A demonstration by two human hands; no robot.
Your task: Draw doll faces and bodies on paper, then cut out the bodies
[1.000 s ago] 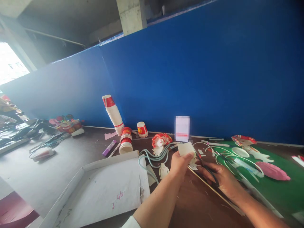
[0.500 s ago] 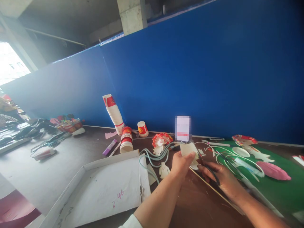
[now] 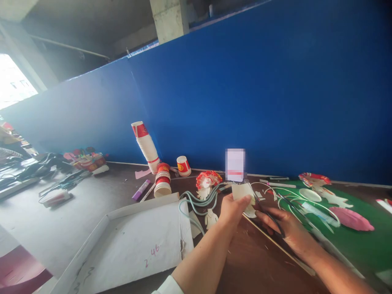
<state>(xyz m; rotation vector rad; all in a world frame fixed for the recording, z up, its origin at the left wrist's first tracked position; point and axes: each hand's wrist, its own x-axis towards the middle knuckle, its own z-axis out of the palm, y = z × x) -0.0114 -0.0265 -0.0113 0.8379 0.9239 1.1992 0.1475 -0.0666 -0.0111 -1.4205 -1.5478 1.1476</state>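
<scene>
My left hand is closed on a small piece of cream paper, thumb on top. Scissors with dark handles are in my right hand, fingers wrapped round the grips. Their blades lie along the paper's right edge; whether they touch it I cannot tell. Below the paper, another pale cut piece shows between the hands. A cream penguin-shaped cutout lies just left of my left wrist. Behind it sits a red-and-white fringed paper-cup piece with a pale cutout attached.
A shallow white cardboard tray lies left of my forearm. Pale cables curl beside it. Paper cups stand in a tall stack near the blue partition. A green mat on the right carries a pink item and scraps.
My right hand has shifted slightly, and the scissor blades now show more plainly beside the paper. My left hand keeps its hold; the whole view has moved a little.
</scene>
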